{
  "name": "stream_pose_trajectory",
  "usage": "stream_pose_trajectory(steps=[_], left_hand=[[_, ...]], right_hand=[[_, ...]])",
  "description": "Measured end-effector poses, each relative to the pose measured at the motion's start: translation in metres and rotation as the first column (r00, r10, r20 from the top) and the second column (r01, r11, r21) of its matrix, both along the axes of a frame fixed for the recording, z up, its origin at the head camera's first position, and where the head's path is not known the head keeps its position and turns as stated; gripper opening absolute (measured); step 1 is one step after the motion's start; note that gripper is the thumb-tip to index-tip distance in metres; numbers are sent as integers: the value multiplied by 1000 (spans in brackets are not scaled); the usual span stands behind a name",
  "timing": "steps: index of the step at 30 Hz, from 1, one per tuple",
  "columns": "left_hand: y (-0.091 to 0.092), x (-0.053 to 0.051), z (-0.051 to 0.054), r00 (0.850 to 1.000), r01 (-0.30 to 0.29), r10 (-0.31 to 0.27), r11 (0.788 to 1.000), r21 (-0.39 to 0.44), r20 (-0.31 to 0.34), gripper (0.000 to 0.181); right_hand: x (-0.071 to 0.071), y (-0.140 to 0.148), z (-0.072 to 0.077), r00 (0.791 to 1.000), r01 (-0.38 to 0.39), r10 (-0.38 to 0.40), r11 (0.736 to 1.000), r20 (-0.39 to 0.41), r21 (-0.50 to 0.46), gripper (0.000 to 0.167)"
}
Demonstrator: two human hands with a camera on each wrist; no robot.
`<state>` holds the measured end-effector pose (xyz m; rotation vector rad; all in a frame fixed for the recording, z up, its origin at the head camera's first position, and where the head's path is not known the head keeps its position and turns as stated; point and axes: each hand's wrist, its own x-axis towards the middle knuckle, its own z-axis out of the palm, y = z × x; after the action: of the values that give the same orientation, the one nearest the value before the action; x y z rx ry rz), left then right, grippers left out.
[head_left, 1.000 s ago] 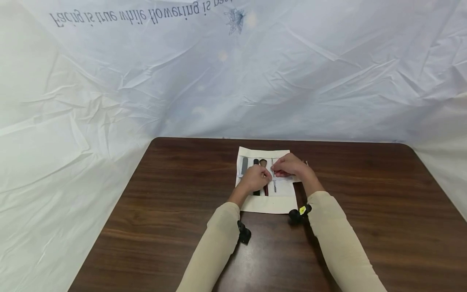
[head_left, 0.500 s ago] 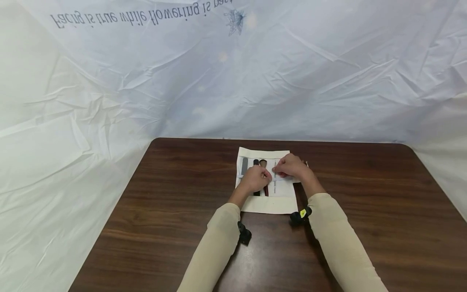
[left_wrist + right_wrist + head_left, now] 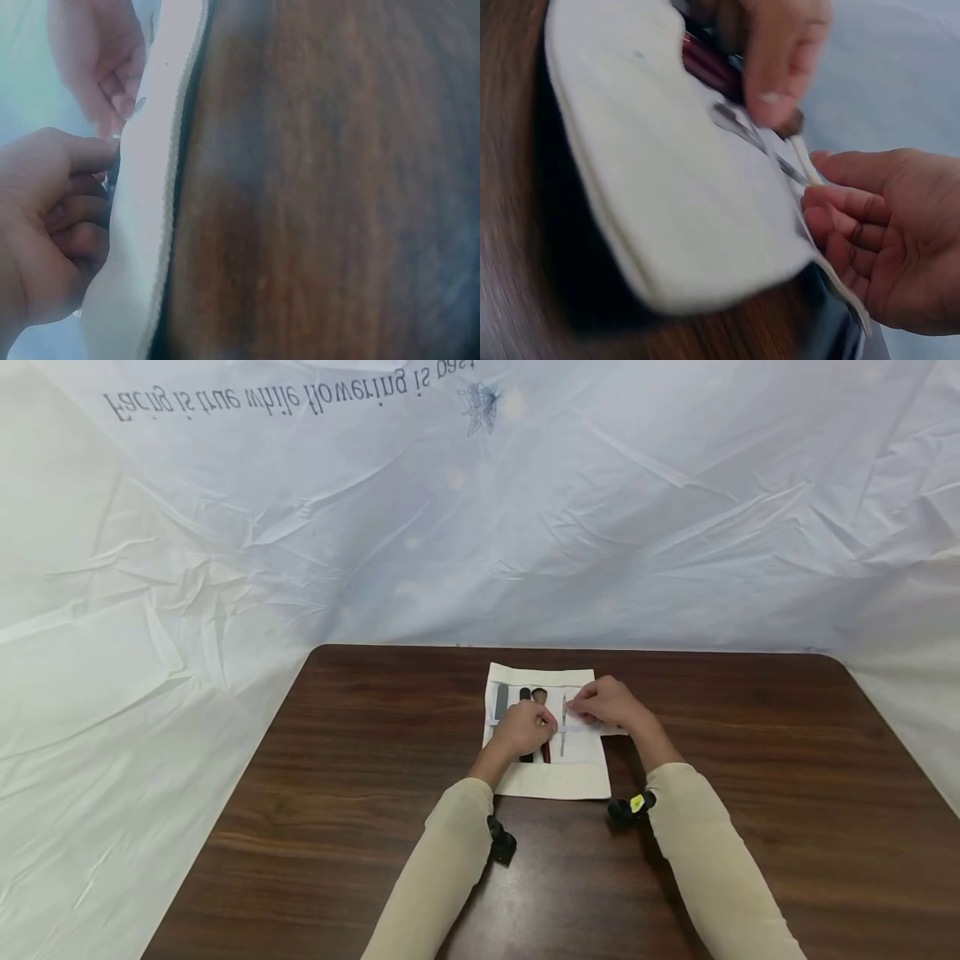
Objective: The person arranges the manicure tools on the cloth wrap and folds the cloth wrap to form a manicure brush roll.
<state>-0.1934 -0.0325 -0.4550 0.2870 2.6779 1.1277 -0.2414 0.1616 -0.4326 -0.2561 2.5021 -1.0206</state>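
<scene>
A cream tool pouch [image 3: 555, 782] lies unfolded on the table. My left hand [image 3: 521, 728] is over its middle, thumb and fingertip pinching the pale elastic band [image 3: 774, 157]; the other fingers curl in the left wrist view. A thin metal cuticle pusher [image 3: 563, 717] lies lengthwise under the band, its rounded end [image 3: 726, 116] showing in the right wrist view. Just right of it is my right hand [image 3: 606, 700], thumb and forefinger apart beside the pusher's far end. Left of the pusher are a brush [image 3: 540, 695], a black stick [image 3: 526, 693] and a grey file [image 3: 501, 700].
The dark wooden table [image 3: 337, 793] extends around the pouch on all sides. Pale sheeting [image 3: 480, 560] hangs behind its far edge. A black wrist camera [image 3: 501, 842] sits on each sleeve.
The metal pusher has straightened and now lies parallel to the brush. My right hand has let go of it and moved a little to the right. The left hand stays in place.
</scene>
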Motion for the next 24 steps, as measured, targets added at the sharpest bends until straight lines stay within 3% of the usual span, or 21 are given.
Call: stream_pose_trajectory(steps=[6,10,14,19,24], left_hand=[[2,-3,2,998,50,-53,995,-81,-41,18],[9,-3,6,998,54,-57,995,-84,-40,18],[15,-3,8,996,78,-80,995,-64,-32,21],[21,-4,7,996,82,-85,991,-101,-23,21],[25,-4,8,997,70,-72,990,-122,-12,19]], right_hand=[[2,38,2,997,62,-68,988,-33,-144,37],[3,63,4,985,130,-149,974,-92,-184,38],[4,78,3,967,198,-213,974,-139,-113,36],[4,84,-3,975,174,-168,984,-142,30,34],[5,80,-4,978,171,-153,978,-139,122,30]])
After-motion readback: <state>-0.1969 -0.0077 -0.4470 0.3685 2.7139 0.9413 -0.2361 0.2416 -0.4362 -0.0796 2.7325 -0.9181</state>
